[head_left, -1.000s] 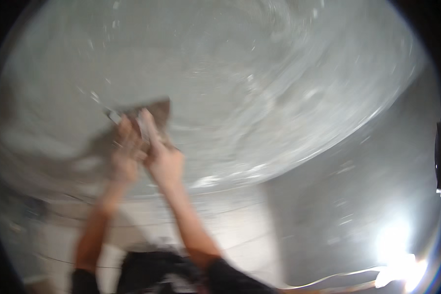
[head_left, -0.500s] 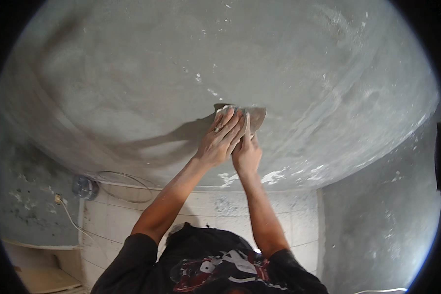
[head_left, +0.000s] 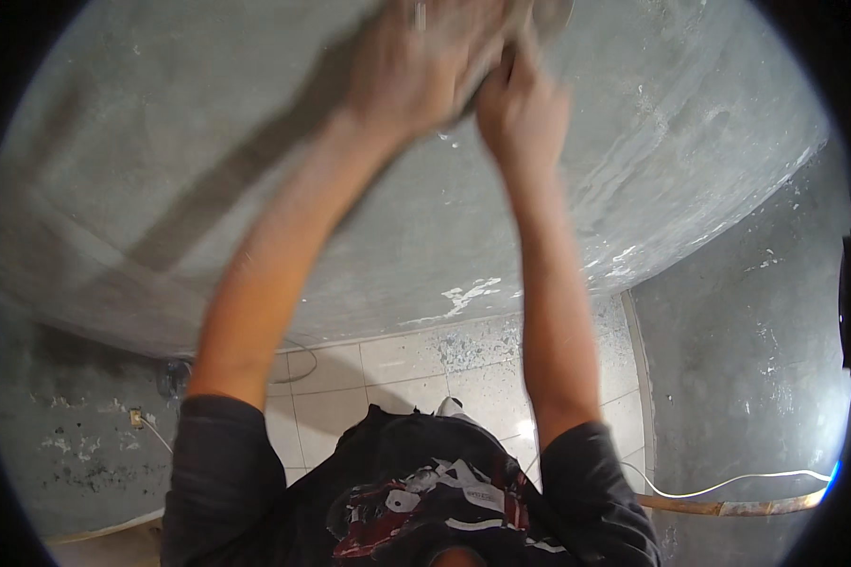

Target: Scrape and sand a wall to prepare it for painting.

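Observation:
Both my arms reach up across a grey plastered wall [head_left: 406, 255] marked with white specks and patches. My right hand [head_left: 524, 109] is closed around the handle of a putty knife; part of its wide blade [head_left: 553, 11] shows at the top edge of the view. Just left of it, my left hand [head_left: 411, 80] lies against the wall or the tool. Motion smears its fingers and the top edge cuts them off, so their grip is unclear.
Below the wall lies a pale tiled floor [head_left: 326, 387] with scattered flakes. A looped wire [head_left: 302, 364] and a clear plastic container [head_left: 172, 378] are at the left, near an outlet [head_left: 136, 418]. On the right, a white cable [head_left: 728, 489] runs above a wooden strip [head_left: 728, 507] by a side wall [head_left: 737, 369].
Both hands have swept up the wall with the putty knife, from mid-view to the top edge. Earlier, the left fingers lay over its blade. The view has also shifted.

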{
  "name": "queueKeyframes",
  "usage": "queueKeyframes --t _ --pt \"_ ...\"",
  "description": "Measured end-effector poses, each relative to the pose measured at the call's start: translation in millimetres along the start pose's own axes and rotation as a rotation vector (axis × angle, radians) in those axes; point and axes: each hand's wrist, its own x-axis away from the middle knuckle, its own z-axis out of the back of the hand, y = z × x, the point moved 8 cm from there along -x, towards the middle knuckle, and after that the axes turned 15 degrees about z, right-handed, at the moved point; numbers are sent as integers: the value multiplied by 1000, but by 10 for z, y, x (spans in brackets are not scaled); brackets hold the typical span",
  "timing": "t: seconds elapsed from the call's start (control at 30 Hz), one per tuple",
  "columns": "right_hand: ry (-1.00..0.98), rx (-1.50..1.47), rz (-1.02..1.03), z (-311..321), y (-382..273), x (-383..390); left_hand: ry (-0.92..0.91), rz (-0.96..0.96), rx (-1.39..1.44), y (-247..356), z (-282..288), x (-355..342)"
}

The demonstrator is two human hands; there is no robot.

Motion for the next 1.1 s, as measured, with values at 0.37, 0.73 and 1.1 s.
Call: queueKeyframes --t 0.37,0.73,1.1 --pt "-64 -160 -115 -140 -44 486 42 -117 -176 77 -88 471" --pt "-55 -83 -62 98 -78 -272 132 -177 -148 133 155 -240" --pt "-113 -120 -86 62 -264 -105 83 -92 -176 34 193 59"
